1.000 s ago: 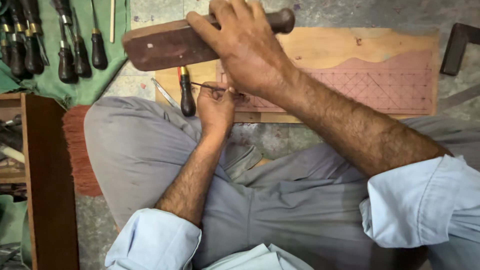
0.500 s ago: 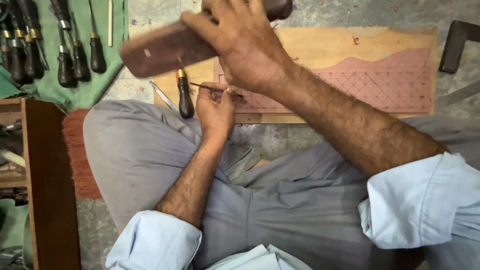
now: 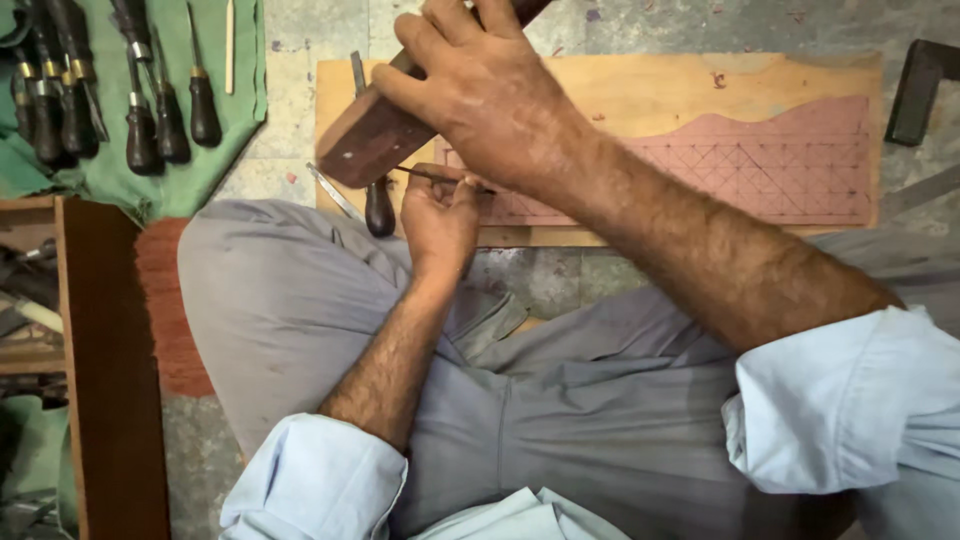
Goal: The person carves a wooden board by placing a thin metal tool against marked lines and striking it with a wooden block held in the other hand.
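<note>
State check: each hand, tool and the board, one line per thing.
right hand: raised, gripping the mallet
wooden mallet: lifted above the board, tilted
left hand: pinching the thin chisel
thin chisel: held low against the board
wooden board: flat on floor, pink grid area partly marked
spare chisels: laid out on green cloth, unused

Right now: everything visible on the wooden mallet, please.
The wooden mallet is a dark reddish-brown block with a flat, squared end face, worn looking. The right hand wraps its upper part, hiding the handle, which runs off the top edge. It is held tilted above the pale board, over the left hand.
</note>
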